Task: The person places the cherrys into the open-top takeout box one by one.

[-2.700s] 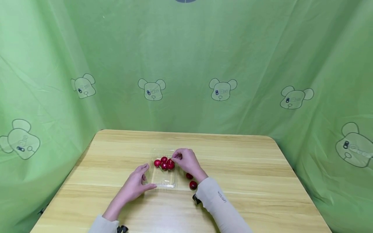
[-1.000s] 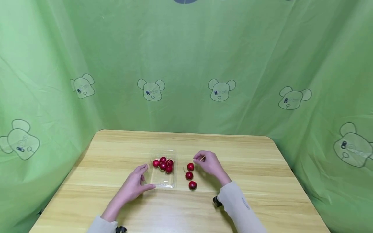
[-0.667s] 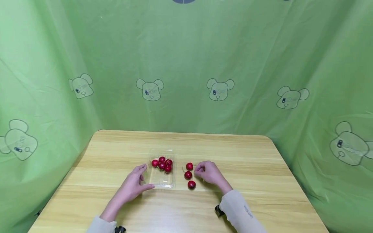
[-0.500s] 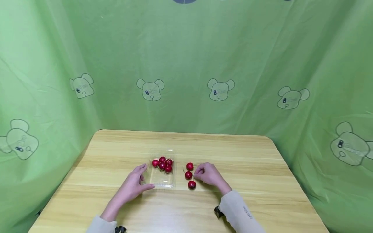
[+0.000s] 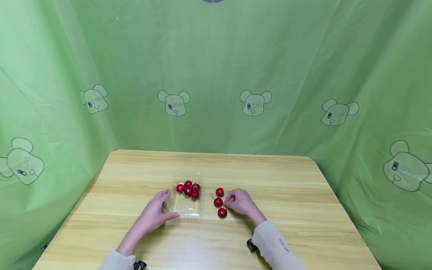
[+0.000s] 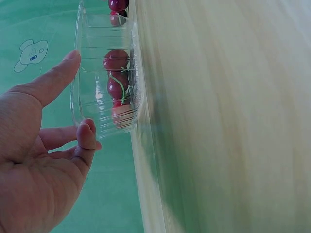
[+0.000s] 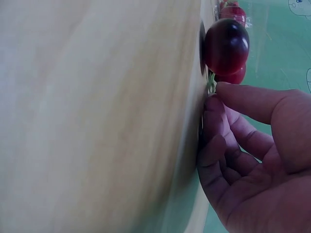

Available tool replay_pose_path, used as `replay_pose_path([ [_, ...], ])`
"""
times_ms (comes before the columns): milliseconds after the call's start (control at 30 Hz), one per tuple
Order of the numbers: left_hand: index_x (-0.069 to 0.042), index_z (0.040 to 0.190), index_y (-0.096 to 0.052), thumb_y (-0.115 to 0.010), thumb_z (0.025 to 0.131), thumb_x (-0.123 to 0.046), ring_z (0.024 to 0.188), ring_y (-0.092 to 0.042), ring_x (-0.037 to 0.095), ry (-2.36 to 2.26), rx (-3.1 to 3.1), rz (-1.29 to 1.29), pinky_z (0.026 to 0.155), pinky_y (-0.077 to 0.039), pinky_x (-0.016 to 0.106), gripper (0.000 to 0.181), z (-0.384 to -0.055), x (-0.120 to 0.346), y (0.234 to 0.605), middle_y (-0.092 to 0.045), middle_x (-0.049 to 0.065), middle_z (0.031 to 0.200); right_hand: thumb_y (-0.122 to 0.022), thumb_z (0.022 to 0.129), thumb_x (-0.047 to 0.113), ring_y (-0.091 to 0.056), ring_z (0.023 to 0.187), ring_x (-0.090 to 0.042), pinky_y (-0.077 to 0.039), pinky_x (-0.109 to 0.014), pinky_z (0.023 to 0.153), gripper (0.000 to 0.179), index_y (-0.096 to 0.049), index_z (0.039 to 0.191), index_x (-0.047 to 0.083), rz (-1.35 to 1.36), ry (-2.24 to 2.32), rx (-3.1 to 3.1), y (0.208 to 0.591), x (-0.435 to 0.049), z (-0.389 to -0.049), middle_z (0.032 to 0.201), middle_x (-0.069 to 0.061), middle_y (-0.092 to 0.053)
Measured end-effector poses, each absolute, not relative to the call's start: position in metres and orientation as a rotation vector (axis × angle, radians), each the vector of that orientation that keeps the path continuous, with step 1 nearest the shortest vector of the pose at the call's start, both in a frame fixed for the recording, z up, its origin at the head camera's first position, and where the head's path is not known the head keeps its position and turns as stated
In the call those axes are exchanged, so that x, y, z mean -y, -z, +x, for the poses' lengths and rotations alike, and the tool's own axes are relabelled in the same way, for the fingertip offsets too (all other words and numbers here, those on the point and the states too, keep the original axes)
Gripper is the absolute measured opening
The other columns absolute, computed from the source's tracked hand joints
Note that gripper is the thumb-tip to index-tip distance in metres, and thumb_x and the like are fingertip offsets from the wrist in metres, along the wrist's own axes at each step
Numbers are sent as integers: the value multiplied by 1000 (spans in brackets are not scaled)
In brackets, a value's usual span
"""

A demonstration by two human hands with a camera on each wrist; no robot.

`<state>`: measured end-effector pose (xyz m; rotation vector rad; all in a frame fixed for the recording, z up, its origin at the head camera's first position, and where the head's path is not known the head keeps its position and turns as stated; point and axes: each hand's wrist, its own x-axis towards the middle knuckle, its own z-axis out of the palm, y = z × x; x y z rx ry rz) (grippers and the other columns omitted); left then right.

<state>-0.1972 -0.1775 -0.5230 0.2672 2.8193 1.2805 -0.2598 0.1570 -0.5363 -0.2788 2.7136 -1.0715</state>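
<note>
Green fabric point(image 5: 216, 56), printed with outlined bear heads, hangs behind and to both sides of a pale wood-grain table point(image 5: 287, 187) with rounded far corners. Two light sleeves point(image 5: 276, 243) reach in from the near edge, the right one bearing small dark lettering.

Left of centre on the tabletop sits a clear plastic container point(image 5: 185, 207), shallow and ridged along its walls. Its contents are a cluster of glossy red cherries point(image 5: 188, 192), five at least, touching one another in the far part; the near part shows bare floor.

The left hand point(image 5: 154, 215) spans the container's near left corner, thumb and fingers spread wide in a loose curve, the thumb straight against the rim. The right hand point(image 5: 242, 202) is on the table to the right, thumb and index finger pinched together on a thin green stem point(image 7: 212, 81), the other fingers bent in.

Between that hand and the container, three loose cherries lie in an uneven row: a far cherry point(image 5: 219, 192), a middle cherry point(image 5: 218, 202) and a near cherry point(image 5: 222, 213). The pinched stem appears to belong to the near one, which rests on the wood.
</note>
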Motion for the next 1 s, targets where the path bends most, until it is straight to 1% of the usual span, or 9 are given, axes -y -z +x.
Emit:
replay_pose_path([
  [133,7,153,-40,-91,77,-31,85,-53,13,-1258,-2837,278,68,-49,22,99,-198,178,524,-43,26,158,-82,87,14,-58,71,-15,-48,-28,67,12,-73,80,12,-243,1076,-2681,534,-157,-260,76,1,-66],
  [300,8,152,-42,-91,76,-32,86,-53,12,-1232,-2858,283,71,-50,22,99,-198,178,524,-44,26,157,-85,85,17,-58,71,-16,-49,-29,67,15,-72,81,11,-229,1061,-2677,530,-154,-258,76,0,-66],
  [567,7,153,-41,-91,76,-32,85,-53,11,-1248,-2846,280,69,-50,21,100,-198,178,524,-44,26,157,-86,83,14,-58,72,-17,-48,-29,67,16,-70,80,11,-191,1018,-2709,530,-152,-260,76,0,-65],
  [700,7,153,-41,-91,76,-32,85,-53,11,-1247,-2848,280,69,-50,21,100,-198,178,524,-44,26,157,-84,82,10,-57,72,-16,-48,-29,68,15,-70,88,9,-192,1030,-2700,530,-153,-261,78,-1,-63],
  [867,7,154,-40,-91,77,-33,84,-53,12,-1253,-2834,277,68,-50,21,101,-197,179,524,-44,26,157,-85,81,4,-55,70,-16,-47,-29,67,25,-69,100,8,-224,1085,-2658,531,-157,-261,77,-3,-61],
  [1000,7,153,-40,-91,77,-32,84,-53,12,-1258,-2833,276,67,-50,21,100,-197,179,523,-44,26,157,-84,81,3,-55,69,-16,-47,-29,65,27,-69,103,8,-273,1106,-2627,534,-164,-261,77,-4,-62],
])
